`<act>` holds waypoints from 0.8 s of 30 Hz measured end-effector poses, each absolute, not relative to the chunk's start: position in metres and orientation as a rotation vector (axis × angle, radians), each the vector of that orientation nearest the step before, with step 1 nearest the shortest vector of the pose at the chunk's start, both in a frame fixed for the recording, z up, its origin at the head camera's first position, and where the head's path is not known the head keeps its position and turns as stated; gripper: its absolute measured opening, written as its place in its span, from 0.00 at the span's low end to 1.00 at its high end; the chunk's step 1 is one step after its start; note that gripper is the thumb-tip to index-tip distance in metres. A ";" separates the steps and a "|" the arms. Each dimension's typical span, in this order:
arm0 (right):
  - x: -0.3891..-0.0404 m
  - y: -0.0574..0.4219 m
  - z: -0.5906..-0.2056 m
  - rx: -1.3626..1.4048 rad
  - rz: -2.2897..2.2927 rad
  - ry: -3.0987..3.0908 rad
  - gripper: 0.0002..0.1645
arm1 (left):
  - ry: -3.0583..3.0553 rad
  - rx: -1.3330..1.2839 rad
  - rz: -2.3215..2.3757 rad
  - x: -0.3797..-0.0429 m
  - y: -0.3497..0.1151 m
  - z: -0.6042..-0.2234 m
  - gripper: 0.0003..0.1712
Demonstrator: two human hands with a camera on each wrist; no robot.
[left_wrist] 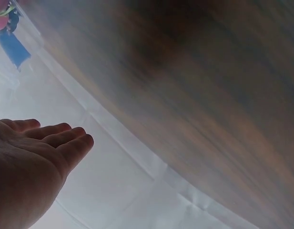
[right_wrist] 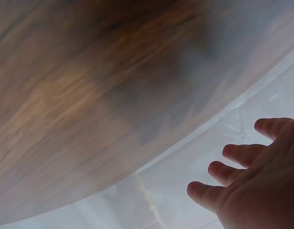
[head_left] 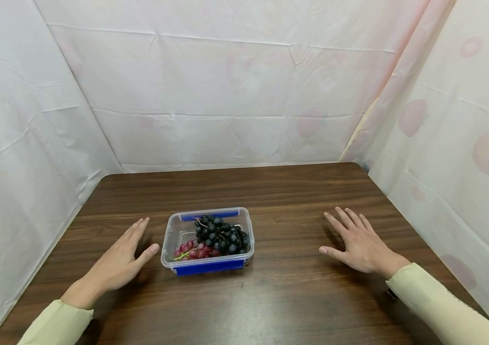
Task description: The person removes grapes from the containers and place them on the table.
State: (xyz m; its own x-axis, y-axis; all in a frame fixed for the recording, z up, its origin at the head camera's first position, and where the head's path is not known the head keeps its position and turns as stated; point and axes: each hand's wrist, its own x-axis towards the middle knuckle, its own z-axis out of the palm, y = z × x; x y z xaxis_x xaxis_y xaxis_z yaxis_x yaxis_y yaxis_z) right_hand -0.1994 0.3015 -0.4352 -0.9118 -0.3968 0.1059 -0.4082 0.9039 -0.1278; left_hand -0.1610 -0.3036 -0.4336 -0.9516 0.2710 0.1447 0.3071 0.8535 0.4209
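A clear plastic food container (head_left: 250, 242) with blue clips stands on the table, left of the middle. Dark grapes (head_left: 222, 235) fill its right part, and a smaller bunch of red grapes (head_left: 197, 251) lies at the front left inside. My left hand (head_left: 117, 261) is just left of the container, fingers straight and thumb pointing toward its side. Well to the right, my right hand (head_left: 358, 244) has its fingers spread and holds nothing. The left wrist view shows the left palm (left_wrist: 27, 167) with nothing in it; the right wrist view shows the right fingers (right_wrist: 239, 155) extended.
The dark wood-grain table (head_left: 287, 306) has rounded far corners. White sheets (head_left: 227, 96) hang behind it and along both sides, the right one (head_left: 455, 158) printed with faint fruit shapes.
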 end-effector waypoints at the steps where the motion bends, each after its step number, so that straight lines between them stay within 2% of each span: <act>1: -0.199 0.301 -0.435 0.636 0.230 -2.988 0.59 | -2.944 -0.462 -0.693 -0.161 -0.303 -0.434 0.48; 24: -0.196 0.295 -0.434 0.671 0.243 -2.972 0.58 | -2.939 -0.439 -0.823 -0.159 -0.287 -0.428 0.42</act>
State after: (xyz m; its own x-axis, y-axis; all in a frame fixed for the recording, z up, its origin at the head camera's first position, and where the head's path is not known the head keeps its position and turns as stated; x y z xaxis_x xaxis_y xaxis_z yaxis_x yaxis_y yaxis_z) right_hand -0.1961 0.2954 -0.4338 -0.9000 -0.4197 0.1175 -0.4332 0.8911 -0.1356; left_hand -0.1591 -0.2870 -0.4278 -0.9578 0.2559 0.1310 0.2867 0.8173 0.4999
